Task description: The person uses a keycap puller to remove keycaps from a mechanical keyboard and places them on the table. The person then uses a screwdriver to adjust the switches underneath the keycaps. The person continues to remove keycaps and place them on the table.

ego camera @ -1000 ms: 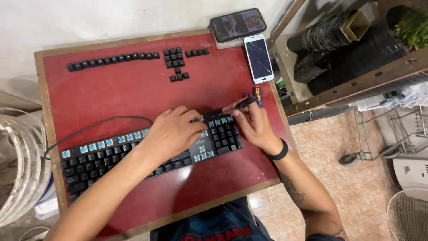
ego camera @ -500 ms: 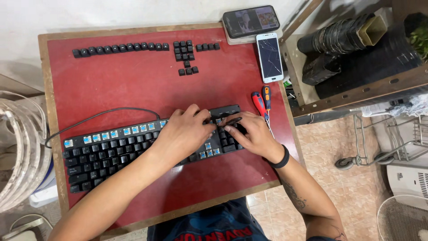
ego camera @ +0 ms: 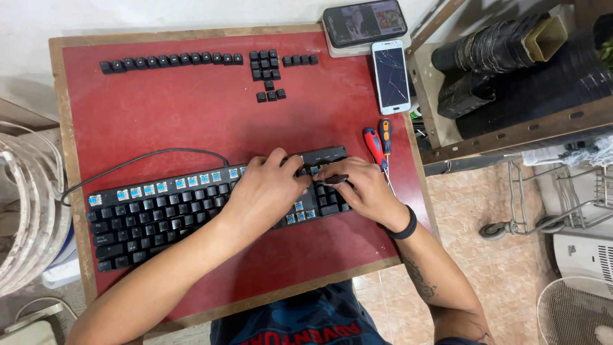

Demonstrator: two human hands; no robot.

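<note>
Left hand (ego camera: 268,191) pressed flat on mechanical keyboard (ego camera: 159,214), holding nothing. Right hand (ego camera: 357,188) pinched dark keycap puller (ego camera: 335,179). Keycaps likely light, stiff, best gripped at sides.

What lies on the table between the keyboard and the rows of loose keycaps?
Only the keyboard's black cable; otherwise bare red tabletop up to the keycaps, per the head view.

A long black mechanical keyboard (ego camera: 159,214) with a black cable lies slightly tilted on the red tabletop (ego camera: 191,121). Many keycaps are off along its top row, baring light-blue switches.
</note>
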